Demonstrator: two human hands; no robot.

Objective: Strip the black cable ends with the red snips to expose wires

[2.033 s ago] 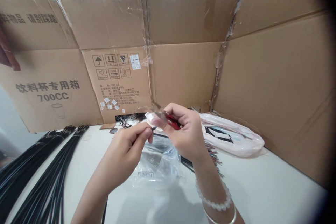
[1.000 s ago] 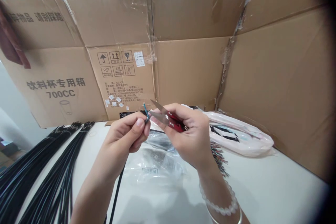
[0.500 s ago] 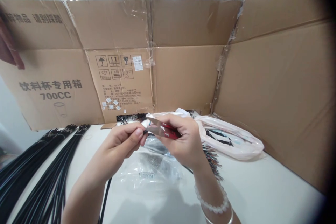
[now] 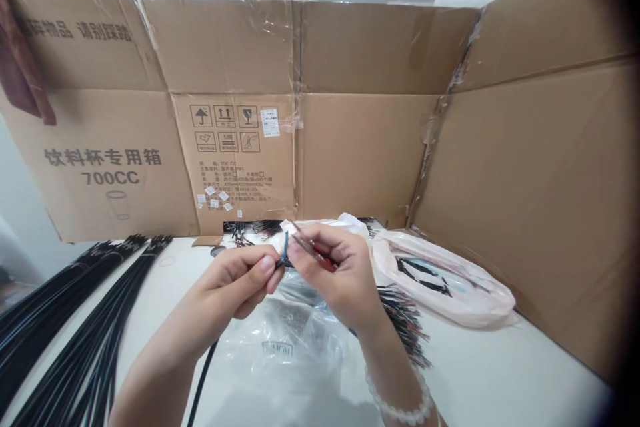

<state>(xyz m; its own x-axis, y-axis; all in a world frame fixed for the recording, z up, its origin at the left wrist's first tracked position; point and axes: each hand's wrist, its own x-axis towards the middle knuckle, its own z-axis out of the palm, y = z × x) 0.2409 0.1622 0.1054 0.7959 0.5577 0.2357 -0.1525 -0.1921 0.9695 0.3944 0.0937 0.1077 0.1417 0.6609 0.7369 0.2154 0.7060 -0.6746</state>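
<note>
My left hand [image 4: 240, 283] pinches a black cable [image 4: 203, 377] close to its end, between thumb and fingers. From that end a thin blue wire [image 4: 285, 247] sticks upward. Close beside it on the right, my right hand [image 4: 345, 277] is wrapped round red-handled scissors [image 4: 326, 263], their blades pointing up and left. The right thumb tip is at the blue wire; whether it touches the wire I cannot tell. Below both hands lies a clear plastic bag [image 4: 280, 327] on the white table [image 4: 480, 367].
Bundles of black cables [image 4: 75, 320] lie on the left. To the right are a bunch of stripped wire ends [image 4: 405, 320] and a pinkish plastic bag [image 4: 480, 303] holding black scraps. Cardboard walls [image 4: 365, 153] stand behind and on the right, with a dark red cloth [image 4: 23, 67] at left.
The scissor blades have moved off the cable end, and the right thumb has come forward to it. A blue wire now stands up from the cable. The view has shifted slightly.
</note>
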